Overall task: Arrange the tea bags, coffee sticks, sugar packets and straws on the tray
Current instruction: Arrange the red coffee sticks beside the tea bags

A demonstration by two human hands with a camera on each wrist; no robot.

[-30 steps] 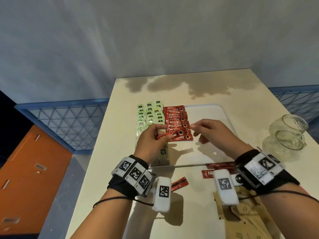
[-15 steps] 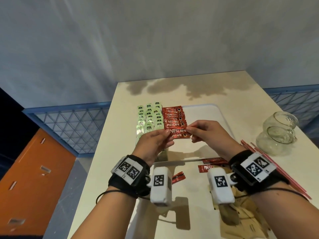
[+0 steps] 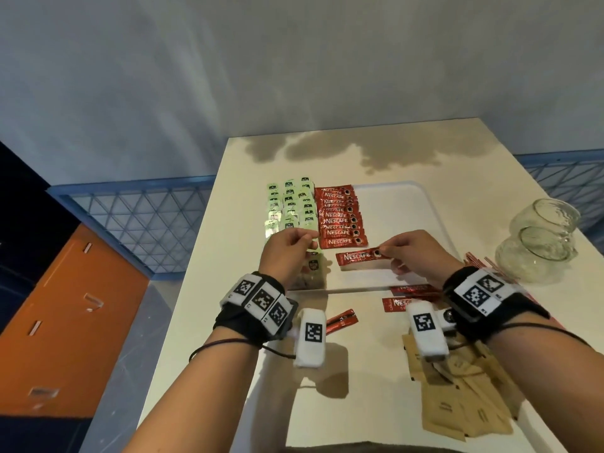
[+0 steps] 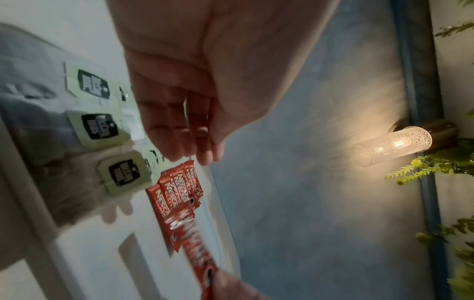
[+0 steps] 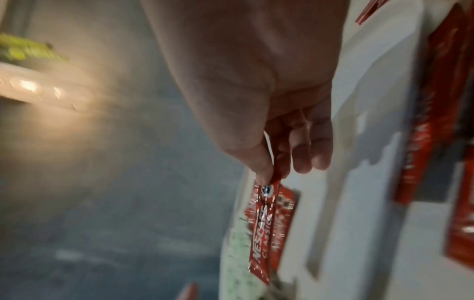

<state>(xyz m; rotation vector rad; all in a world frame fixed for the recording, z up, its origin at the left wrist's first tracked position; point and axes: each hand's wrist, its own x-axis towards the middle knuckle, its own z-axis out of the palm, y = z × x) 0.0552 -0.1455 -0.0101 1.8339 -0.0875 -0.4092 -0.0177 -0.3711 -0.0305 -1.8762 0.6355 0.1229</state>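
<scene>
- Tea bags [image 3: 289, 204] lie in neat rows on the left part of the tray [image 3: 405, 204], so that part looks done.
- Coffee sticks [image 3: 340, 217] make a red row just beside them, but it is not finished.
- The right hand [image 3: 416, 253] pinches one more coffee stick [image 3: 358, 257] by its end, just above the tray, near the row.
- The left hand [image 3: 287, 253] holds nothing, with loosely bent fingers.
- More red sticks [image 3: 397, 304], brown sugar packets [image 3: 470, 400] and straws [image 3: 477, 261] wait on the surface [image 3: 359, 403].

One tray [image 3: 421, 204], two glass jars [image 3: 539, 243], three loose coffee sticks [image 3: 400, 304]
</scene>
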